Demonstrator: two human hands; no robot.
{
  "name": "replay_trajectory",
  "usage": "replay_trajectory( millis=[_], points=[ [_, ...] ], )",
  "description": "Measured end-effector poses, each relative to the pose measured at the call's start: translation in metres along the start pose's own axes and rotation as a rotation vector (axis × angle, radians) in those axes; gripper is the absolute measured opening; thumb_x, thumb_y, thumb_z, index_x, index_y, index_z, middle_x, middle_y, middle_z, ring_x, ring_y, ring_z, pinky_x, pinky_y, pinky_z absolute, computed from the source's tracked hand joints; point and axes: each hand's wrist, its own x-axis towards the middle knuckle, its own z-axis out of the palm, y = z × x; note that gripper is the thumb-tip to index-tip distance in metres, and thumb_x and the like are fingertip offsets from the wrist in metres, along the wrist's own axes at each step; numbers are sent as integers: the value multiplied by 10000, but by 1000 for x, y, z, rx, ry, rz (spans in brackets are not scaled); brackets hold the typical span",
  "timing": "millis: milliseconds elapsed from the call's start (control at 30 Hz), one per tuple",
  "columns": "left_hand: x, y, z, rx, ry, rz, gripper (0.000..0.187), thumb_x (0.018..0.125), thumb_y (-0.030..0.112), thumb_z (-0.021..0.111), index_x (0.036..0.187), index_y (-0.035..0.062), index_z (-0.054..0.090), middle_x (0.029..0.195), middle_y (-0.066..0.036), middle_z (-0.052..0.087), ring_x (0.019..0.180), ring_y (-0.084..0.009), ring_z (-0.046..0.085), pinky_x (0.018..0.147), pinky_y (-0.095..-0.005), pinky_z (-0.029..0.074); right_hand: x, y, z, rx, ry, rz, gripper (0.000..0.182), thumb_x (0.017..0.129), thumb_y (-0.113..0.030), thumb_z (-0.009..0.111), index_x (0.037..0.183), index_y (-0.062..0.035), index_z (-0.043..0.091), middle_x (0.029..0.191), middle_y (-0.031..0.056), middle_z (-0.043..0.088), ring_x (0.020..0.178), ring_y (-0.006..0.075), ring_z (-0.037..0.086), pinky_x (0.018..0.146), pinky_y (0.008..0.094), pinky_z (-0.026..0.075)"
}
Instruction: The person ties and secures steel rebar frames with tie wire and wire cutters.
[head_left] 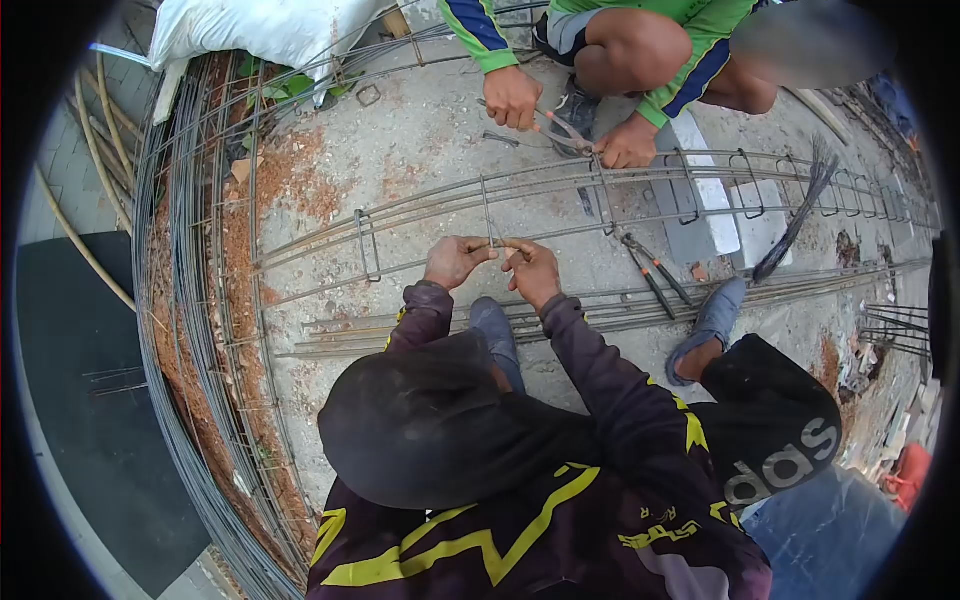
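Observation:
A long reinforcing-bar cage of thin steel rods (340,240) runs left to right in front of me. On it stands a narrow wire stirrup (488,205), whose lower end meets the near rod between my hands. My left hand (457,262) pinches at that lower end from the left. From the right, my right hand (534,272) has thumb and forefinger drawn together close beside it; whatever lies between them is too small to make out. Another stirrup (368,245) hangs left of my hands. Pincers with orange-and-black handles (655,275) rest against the cage to the right.
Across the cage a co-worker in green sleeves holds pincers (568,135) at a stirrup. A bundle of tie wire (800,215) lies over the rods at right. Loose rods (400,325) lie by my feet. Bundled steel (200,300) curves along the left; a white sack (260,35) sits behind.

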Motion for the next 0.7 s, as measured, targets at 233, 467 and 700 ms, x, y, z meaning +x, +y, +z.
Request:
replay_trajectory(
  millis=[233, 467, 700],
  points=[
    [-1, 1, -3, 78, -10, -70, 410, 771, 469, 709, 1054, 173, 716, 909, -113, 709, 806, -232, 677, 720, -340, 502, 13, -6, 9, -92, -37, -29, 275, 924, -96, 516, 1156, 6, 624, 721, 55, 619, 465, 98, 524, 427, 241, 430],
    [0, 2, -4, 93, -20, -52, 429, 783, 535, 654, 1074, 225, 706, 885, -130, 697, 792, -290, 670, 718, -362, 502, 9, -19, 11, -99, -3, 4, 254, 916, -73, 513, 1122, 8, 638, 728, 67, 635, 470, 106, 536, 436, 247, 466],
    [-5, 15, -9, 103, -33, -73, 385, 805, 460, 663, 1086, 200, 700, 897, -117, 702, 813, -264, 673, 746, -343, 504, 11, -21, 13, -103, 7, -10, 247, 914, -80, 529, 1119, 10, 634, 710, 63, 627, 446, 100, 520, 398, 238, 426]
  ],
)
